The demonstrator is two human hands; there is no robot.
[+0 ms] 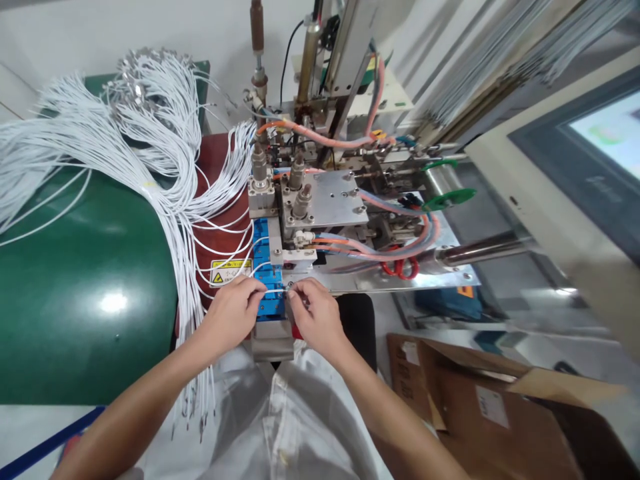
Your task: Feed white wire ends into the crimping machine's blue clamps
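A thin white wire [274, 291] was pinched btw. both hands, its long axis left-right, over the blue fixture [265, 267]. Left hand [235, 310] & right hand [313, 313] grips were closed on it, approx. equally near.

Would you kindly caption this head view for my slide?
Left hand and right hand pinch a thin white wire over the blue plastic fixture.
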